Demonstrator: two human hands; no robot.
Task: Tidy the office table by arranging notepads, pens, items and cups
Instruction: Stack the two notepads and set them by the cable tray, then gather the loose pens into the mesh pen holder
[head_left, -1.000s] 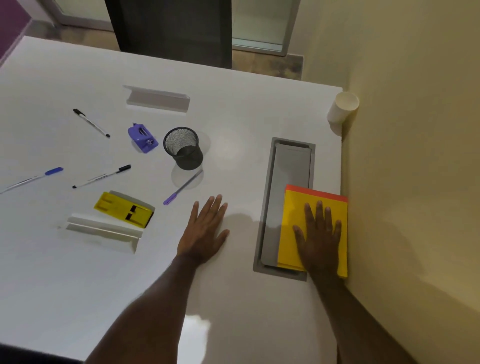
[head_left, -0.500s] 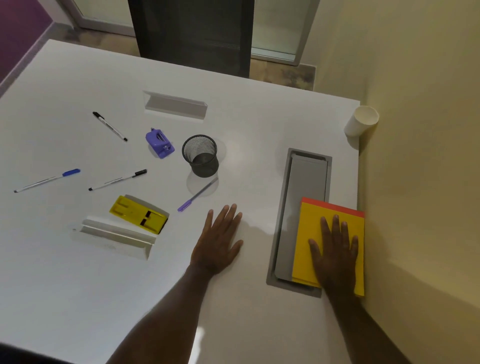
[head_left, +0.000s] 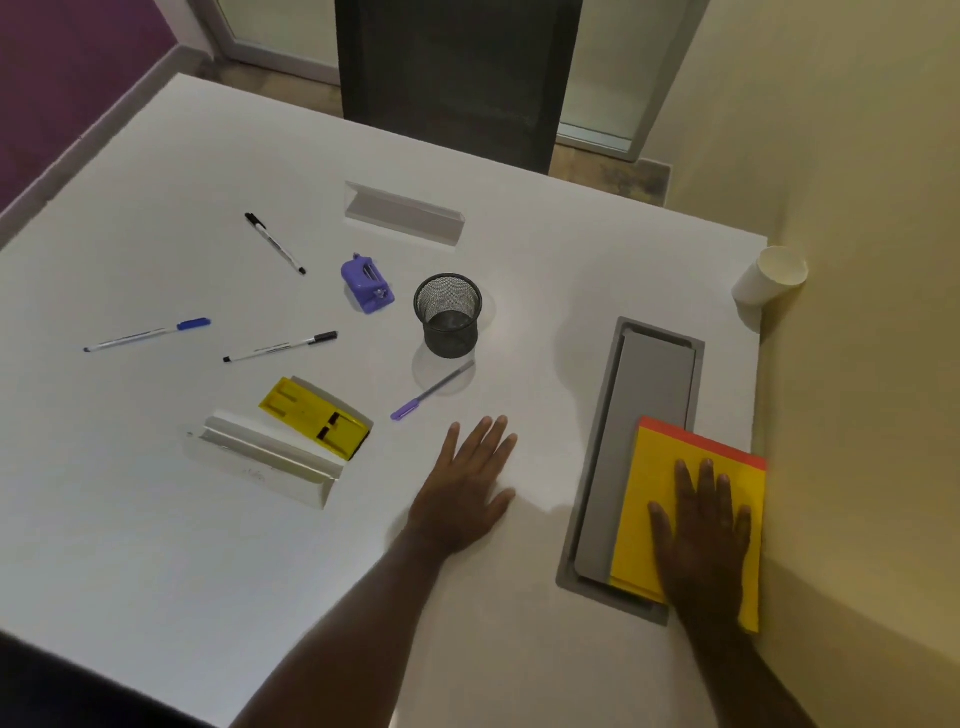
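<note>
My right hand (head_left: 701, 535) lies flat, fingers straight, on a yellow notepad (head_left: 660, 467) with an orange top edge at the table's right side. My left hand (head_left: 467, 483) rests flat on the bare white table (head_left: 156, 545). A black mesh pen cup (head_left: 449, 314) stands upright mid-table, empty as far as I can see. Pens lie scattered: a purple one (head_left: 431, 391) just beyond my left hand, two black-capped ones (head_left: 280, 346) (head_left: 275, 243), and a blue-capped one (head_left: 148, 334). A white paper cup (head_left: 771, 275) stands at the far right edge by the wall.
A purple hole punch (head_left: 367, 284) and a yellow stapler-like item (head_left: 314, 417) lie left of centre. Two folded white name stands (head_left: 265, 460) (head_left: 402, 213) sit on the table. A grey cable hatch (head_left: 647, 415) lies under the notepad's left edge. A yellow wall borders the right; a dark chair (head_left: 457, 78) stands behind.
Both hands stay flat where they were. Only the view has shifted, so everything appears a little further right and lower.
</note>
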